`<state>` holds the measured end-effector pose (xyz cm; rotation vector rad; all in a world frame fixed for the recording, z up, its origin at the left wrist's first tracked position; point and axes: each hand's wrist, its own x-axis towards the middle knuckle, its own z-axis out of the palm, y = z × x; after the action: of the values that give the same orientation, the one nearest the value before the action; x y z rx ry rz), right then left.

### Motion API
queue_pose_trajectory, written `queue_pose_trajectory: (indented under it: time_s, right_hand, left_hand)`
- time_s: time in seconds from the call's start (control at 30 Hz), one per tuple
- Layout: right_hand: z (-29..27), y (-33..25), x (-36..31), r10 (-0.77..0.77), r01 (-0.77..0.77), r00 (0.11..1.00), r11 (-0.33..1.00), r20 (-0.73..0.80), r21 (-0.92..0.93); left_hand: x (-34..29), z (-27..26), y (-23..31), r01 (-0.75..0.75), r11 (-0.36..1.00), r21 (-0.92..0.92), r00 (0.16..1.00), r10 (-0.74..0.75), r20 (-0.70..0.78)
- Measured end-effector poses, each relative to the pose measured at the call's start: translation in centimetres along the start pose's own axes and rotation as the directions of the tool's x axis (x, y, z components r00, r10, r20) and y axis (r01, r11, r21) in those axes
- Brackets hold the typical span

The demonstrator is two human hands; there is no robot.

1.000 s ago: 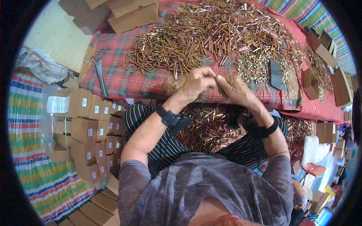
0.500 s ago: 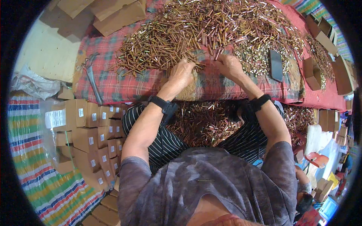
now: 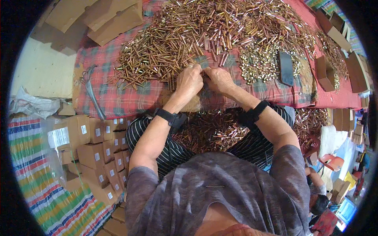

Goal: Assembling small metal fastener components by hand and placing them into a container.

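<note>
My left hand (image 3: 189,80) and my right hand (image 3: 219,80) come together at the near edge of a big heap of thin copper-coloured metal rods (image 3: 157,53). The fingertips of both are bent inward and almost touch. Whatever they pinch is hidden behind the fingers or too small to make out. Just beyond my right hand, a few pinkish rods (image 3: 223,59) lie side by side, apart from the tangle. To the right of them spreads a pile of small shiny brass-coloured pieces (image 3: 252,65). Red plaid cloth (image 3: 145,94) lies under it all.
A dark phone-like slab (image 3: 286,69) rests on the small pieces. A grey metal tool (image 3: 92,92) lies at the cloth's left. Brown cartons stand stacked (image 3: 92,155) at the left, and open boxes (image 3: 325,74) at the right. More rods (image 3: 214,131) fill the space between my knees.
My right hand has moved left from beside the pinkish rods to meet my left hand. My left hand has stayed nearly in place. The whole view has shifted slightly.
</note>
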<state>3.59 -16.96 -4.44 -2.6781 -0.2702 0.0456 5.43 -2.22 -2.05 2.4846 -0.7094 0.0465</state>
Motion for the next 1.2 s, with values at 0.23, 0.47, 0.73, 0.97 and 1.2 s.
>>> queue_pose_trajectory:
  time_s: [0.23, 0.47, 0.73, 0.97, 1.2]
  right_hand:
    - [-0.4, 2.7, 0.8, 0.03, -0.031, 0.997, 0.999, 0.069, 0.012]
    - [-5.6, 8.5, 1.5, 0.157, -0.293, 0.902, 0.907, -0.402, -0.304]
    - [-4.2, 6.0, 2.1, 0.107, -0.15, 0.948, 0.98, -0.299, -0.127]
    - [-3.2, 5.4, 2.6, 0.226, -0.225, 0.957, 0.974, -0.183, 0.025]
    - [-2.7, 5.4, 2.5, 0.314, -0.279, 0.946, 0.917, -0.085, 0.286]
  left_hand:
    - [1.0, 0.4, -1.0, 0.208, 0.765, -0.61, 0.933, -0.342, -0.11]
    - [0.1, -0.5, 0.1, 0.355, -0.006, -0.935, 0.83, -0.458, 0.318]
    - [-0.2, -0.3, 0.5, 0.266, -0.137, -0.954, 0.842, -0.449, 0.3]
    - [-0.3, -0.1, 0.3, 0.261, -0.102, -0.96, 0.836, -0.473, 0.278]
    - [-0.2, -0.4, 0.4, 0.209, -0.241, -0.948, 0.825, -0.477, 0.303]
